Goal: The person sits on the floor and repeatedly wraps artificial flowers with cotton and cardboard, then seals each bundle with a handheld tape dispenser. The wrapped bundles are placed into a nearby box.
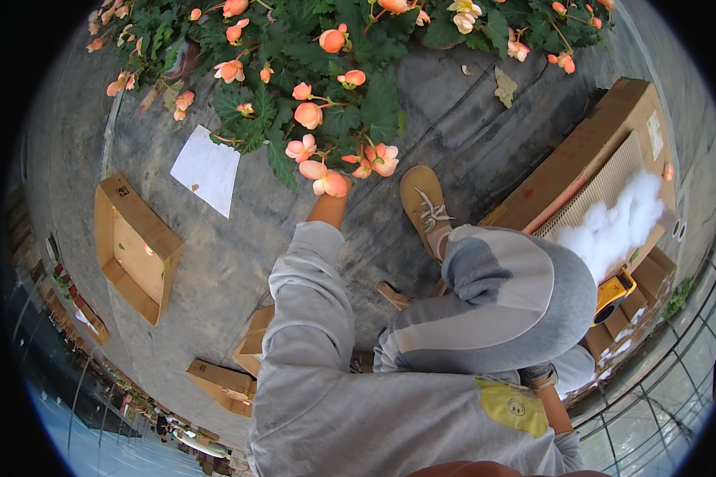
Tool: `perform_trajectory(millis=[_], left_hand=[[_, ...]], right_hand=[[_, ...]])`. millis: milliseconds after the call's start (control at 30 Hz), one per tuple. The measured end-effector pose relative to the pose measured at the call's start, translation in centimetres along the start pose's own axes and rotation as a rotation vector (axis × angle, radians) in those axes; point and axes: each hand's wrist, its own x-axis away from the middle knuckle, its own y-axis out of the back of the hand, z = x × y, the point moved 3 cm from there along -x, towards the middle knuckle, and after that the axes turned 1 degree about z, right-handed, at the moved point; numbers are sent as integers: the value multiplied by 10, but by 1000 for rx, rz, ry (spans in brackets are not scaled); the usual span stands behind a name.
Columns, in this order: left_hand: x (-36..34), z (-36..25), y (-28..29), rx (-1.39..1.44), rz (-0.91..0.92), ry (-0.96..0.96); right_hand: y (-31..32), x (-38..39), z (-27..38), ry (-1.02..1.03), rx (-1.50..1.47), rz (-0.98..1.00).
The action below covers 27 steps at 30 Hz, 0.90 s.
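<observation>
Where the orange-flowered plant (pixel 382 103) overhangs the dark ground sheet (pixel 215 274), the left hand (pixel 346 186) sits half-hidden under its blooms (pixel 322 180); the step seems a reach; the next move likely calls for gentleness; the right hand (pixel 538 373) is beside the bent leg (pixel 497 298); neither hand's finger state can be told.

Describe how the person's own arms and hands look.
Left sleeve: light grey, loose, wrinkled, pushed up. Right sleeve: matching grey, with a pale wristband beyond it. Left hand: mostly hidden. Right hand: looks dark-covered, perhaps gloved.
</observation>
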Motion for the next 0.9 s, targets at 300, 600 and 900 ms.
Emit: perform_trajectory(millis=[300,600,900], left_hand=[[22,-155,40,516,218,-355],[132,-430,158,635,600,-1045],[174,-482,57,1835,1707,-266]], right_hand=[[17,-87,41,-379,-663,138],[116,-184,78,525,-477,-131],[202,-109,-9,514,-584,-409]])
